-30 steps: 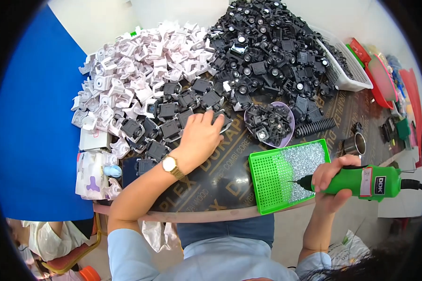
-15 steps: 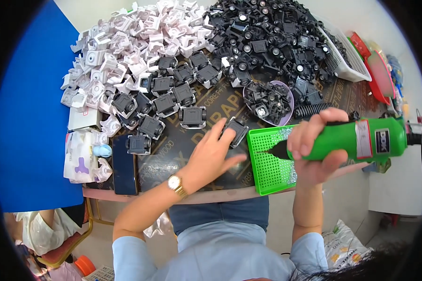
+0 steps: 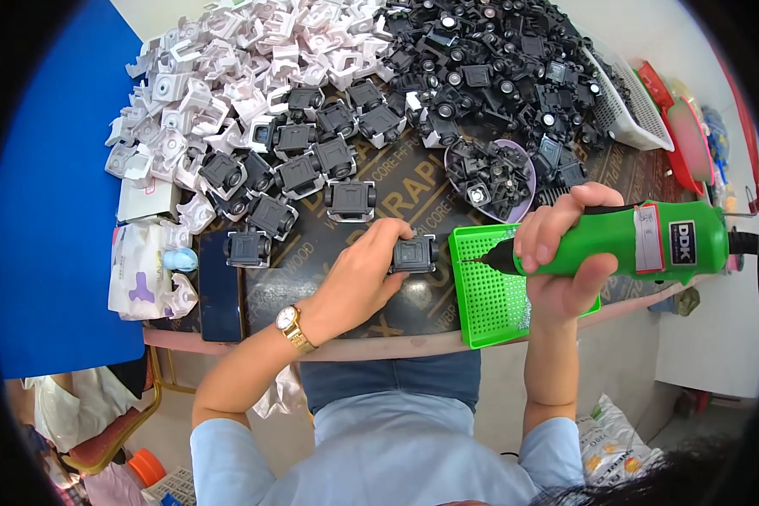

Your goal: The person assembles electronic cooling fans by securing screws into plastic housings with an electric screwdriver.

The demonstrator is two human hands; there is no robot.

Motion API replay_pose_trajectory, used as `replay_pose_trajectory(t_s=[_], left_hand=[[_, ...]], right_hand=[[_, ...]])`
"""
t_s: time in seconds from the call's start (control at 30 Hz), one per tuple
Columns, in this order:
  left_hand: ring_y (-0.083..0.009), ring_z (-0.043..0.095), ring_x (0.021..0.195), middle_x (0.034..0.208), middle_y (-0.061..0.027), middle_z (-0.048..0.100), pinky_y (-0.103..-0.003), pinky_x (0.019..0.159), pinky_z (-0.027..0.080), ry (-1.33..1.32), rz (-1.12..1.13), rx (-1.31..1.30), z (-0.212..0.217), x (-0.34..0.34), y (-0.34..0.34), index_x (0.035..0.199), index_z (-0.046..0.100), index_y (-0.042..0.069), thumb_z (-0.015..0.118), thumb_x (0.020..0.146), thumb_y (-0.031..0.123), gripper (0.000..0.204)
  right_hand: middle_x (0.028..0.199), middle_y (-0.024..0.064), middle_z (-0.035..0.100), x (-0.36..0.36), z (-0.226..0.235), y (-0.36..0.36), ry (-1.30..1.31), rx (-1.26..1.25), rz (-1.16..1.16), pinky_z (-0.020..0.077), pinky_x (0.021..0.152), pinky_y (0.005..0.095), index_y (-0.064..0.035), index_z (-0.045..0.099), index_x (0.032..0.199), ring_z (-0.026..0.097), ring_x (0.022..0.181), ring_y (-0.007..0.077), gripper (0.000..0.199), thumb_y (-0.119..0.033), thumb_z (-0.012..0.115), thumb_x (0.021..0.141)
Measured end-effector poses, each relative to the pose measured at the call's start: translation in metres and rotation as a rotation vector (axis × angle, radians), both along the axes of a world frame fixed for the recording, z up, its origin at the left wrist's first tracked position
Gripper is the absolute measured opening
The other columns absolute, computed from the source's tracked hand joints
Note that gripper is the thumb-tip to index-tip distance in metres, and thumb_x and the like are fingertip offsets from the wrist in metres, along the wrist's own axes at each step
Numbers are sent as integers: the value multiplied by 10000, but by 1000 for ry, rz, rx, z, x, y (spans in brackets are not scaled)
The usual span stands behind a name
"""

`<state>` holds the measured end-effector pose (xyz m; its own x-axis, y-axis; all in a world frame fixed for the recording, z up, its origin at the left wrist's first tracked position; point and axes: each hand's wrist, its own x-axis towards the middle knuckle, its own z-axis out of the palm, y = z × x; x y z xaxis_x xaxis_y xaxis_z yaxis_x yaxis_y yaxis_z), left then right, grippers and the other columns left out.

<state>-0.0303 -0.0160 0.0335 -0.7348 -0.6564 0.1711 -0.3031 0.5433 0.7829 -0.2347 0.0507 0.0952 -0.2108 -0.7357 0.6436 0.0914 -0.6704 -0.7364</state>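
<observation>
My left hand grips the left edge of a small black plastic housing with a pale frame, fingers behind it and thumb in front. The housing rests on the dark table. A green electric screwdriver lies across my right hand, which is wrapped round its front end. Its thin bit points left, above a green perforated tray with small silver screws along its right side. Beyond my left hand sit several similar black-and-white assemblies.
White plastic parts are heaped at the back left, black parts at the back right. A purple-rimmed bowl holds black pieces. A phone and a tissue pack lie at left; a white basket stands at right.
My left hand has taken hold of the housing and turned it square, drawing it slightly nearer. My right hand still holds the screwdriver over the tray, its bit now a little lower in the air.
</observation>
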Motion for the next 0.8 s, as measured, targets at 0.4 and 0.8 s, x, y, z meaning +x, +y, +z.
replay_pose_trajectory(t_s=[0.4, 0.8], left_hand=[[-387, 503, 946, 1053, -149, 476, -419, 740, 435, -126, -50, -31, 15, -7, -6, 1012, 407, 43, 593, 644, -95, 435], [-305, 595, 913, 1283, -196, 471, -369, 782, 494, 117, 48, -141, -27, 0, -1, 1110, 625, 153, 558, 712, -97, 475]], right_hand=[[643, 40, 505, -1, 5, 7, -100, 2, -25, 416, 464, 245, -10, 393, 1177, 459, 478, 115, 659, -522, 605, 819], [672, 30, 476, 23, 15, -28, -21, -54, 75, 403, 482, 249, 9, 381, 1192, 451, 505, 111, 633, -525, 512, 879]])
